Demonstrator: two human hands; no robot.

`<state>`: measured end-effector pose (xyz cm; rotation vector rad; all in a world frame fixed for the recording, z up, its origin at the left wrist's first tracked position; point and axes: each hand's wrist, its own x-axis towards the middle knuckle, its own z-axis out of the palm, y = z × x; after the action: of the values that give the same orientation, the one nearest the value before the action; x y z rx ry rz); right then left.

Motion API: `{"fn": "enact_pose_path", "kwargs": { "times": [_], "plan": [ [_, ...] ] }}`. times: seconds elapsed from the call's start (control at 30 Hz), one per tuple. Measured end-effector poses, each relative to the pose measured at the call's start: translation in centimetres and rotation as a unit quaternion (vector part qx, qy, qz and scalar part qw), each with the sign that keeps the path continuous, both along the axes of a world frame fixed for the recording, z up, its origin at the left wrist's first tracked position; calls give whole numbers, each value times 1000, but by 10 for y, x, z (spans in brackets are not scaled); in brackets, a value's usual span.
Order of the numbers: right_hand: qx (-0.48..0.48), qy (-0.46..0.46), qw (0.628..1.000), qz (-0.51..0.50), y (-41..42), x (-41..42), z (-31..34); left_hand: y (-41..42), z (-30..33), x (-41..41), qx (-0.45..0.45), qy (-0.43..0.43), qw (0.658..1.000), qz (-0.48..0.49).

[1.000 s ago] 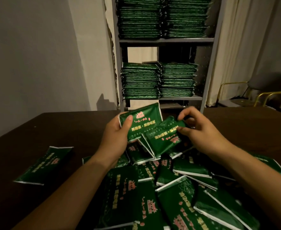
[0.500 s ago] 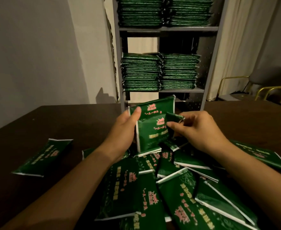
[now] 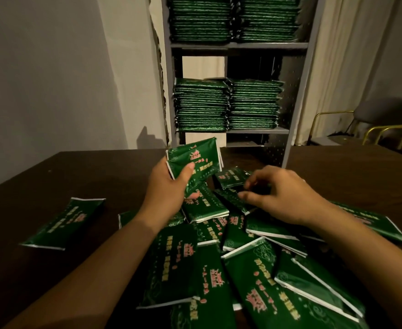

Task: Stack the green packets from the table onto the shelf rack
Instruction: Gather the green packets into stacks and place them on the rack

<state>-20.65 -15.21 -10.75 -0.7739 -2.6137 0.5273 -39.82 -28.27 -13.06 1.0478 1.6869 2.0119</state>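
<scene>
Green packets lie heaped at the desk's near edge beneath both hands, left hand clamping a small upright bundle, right hand nearer, pinching a flat packet, shelf rack straight beyond.

Pink characters and a crown-like emblem on the green packets; none legible

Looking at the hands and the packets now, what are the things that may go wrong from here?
1. The left hand holds its gathered packets by one end only; they may fan out or slip as more are added.
2. The right hand picks at a packet in an overlapping pile; neighbours could slide towards the table edge.
</scene>
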Motion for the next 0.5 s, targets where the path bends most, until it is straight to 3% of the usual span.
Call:
{"fn": "enact_pose_path", "kwargs": {
  "times": [0.1, 0.23, 0.33, 0.5],
  "plan": [
    [32, -86, 995, 29, -2, 4, 4, 2, -6, 3, -25, 12, 1000, -12],
    [-52, -90, 993, 47, 12, 27, 25, 2, -8, 5, -44, 34, 998, -17],
    [-130, -164, 976, 62, 15, 43, 32, 5, -11, 5, -50, 44, 998, -17],
    [-15, -232, 969, 84, 3, 32, 16, 6, -12, 8, -64, 52, 996, -16]
  ]
}}
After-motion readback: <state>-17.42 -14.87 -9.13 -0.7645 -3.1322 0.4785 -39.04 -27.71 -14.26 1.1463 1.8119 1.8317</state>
